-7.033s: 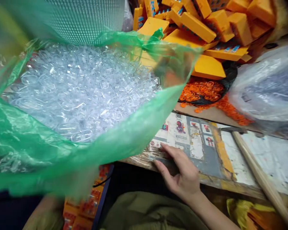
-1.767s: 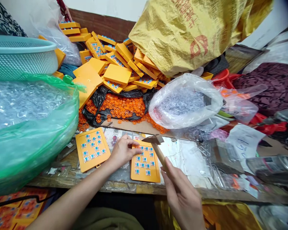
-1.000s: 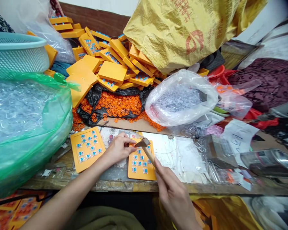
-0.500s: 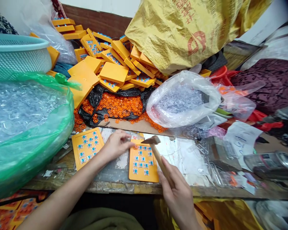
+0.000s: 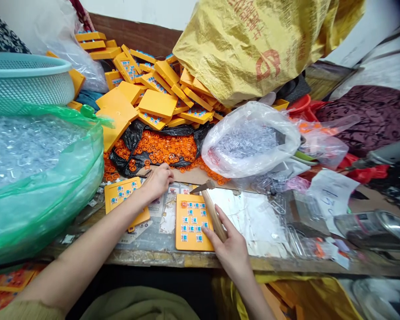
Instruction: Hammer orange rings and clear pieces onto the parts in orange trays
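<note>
My right hand (image 5: 231,249) is wrapped around the wooden handle of a small hammer (image 5: 215,218), whose narrow metal head lies over the top of a yellow-orange panel (image 5: 205,242). Small blue-centred clear pieces are set in that panel, and one orange ring (image 5: 184,205) sits at its upper left. My left hand (image 5: 158,181) has its fingers bunched at the near edge of the loose orange rings (image 5: 170,149) in a black bag; its fingertips are hidden. Under my left forearm lies a second yellow-orange panel (image 5: 111,193) with similar blue pieces.
A heap of yellow-orange panels (image 5: 158,102) stands behind the black bag (image 5: 135,133). Clear plastic pieces fill a green bag (image 5: 70,178) at left and a white bag (image 5: 253,169) at right. A glass jar (image 5: 383,226) lies far right. A blue basket (image 5: 26,80) stands at back left.
My left hand has moved from the panel's upper corner up and left to the orange rings. An orange ring now shows plainly on the panel. The hammer has shifted slightly left.
</note>
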### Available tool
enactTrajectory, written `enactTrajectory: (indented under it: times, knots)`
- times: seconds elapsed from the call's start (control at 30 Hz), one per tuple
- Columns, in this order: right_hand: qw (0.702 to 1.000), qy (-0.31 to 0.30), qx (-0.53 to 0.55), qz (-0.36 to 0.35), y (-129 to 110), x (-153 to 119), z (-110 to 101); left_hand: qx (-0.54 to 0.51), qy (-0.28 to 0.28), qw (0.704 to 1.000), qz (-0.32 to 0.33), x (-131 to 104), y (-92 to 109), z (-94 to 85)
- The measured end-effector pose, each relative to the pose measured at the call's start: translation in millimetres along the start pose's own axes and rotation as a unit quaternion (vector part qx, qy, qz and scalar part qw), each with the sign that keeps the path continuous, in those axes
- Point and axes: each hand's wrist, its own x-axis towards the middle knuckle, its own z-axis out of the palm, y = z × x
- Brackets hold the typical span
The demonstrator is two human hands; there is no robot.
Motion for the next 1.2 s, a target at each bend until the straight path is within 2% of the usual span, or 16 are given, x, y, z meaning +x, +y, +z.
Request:
enactTrajectory:
  times: [0.2, 0.5, 0.67, 0.8, 0.93, 1.0, 1.1, 1.2]
  knots:
    - [1.0, 0.003, 0.011, 0.002, -1.7, 1.3, 0.6, -0.011, -0.005, 1.0, 0.005, -2.3, 1.4, -2.3]
    - [1.0, 0.006, 0.023, -0.002, 0.9, 1.1, 0.6, -0.026, 0.043, 0.997, -0.052, 2.7, 7.9, 6.1]
    - [0.999, 0.006, 0.034, 0.003, 3.4, 2.6, 2.3, -0.032, 0.029, 0.999, -0.022, 3.5, 6.7, 4.4]
    - [0.999, 0.017, 0.048, -0.007, 0.2, -1.4, -0.1, -0.048, 0.016, 0.999, 0.008, -14.9, 21.7, 4.0]
    - [0.994, 0.075, 0.048, -0.067, -4.4, -14.9, -10.9, -0.096, 0.0, 0.995, 0.041, -40.2, 47.1, 11.2]
    - [0.99, 0.084, 0.034, -0.104, -7.4, -22.3, -18.0, -0.093, -0.017, 0.995, 0.045, -46.8, 55.6, 15.6]
    - [0.981, 0.096, 0.002, -0.167, -13.2, -30.0, -25.6, -0.066, -0.025, 0.997, 0.038, -47.9, 59.9, 20.0]
    - [0.968, 0.06, -0.068, -0.235, -17.3, -32.6, -26.6, -0.064, -0.028, 0.997, 0.034, -45.7, 58.6, 21.2]
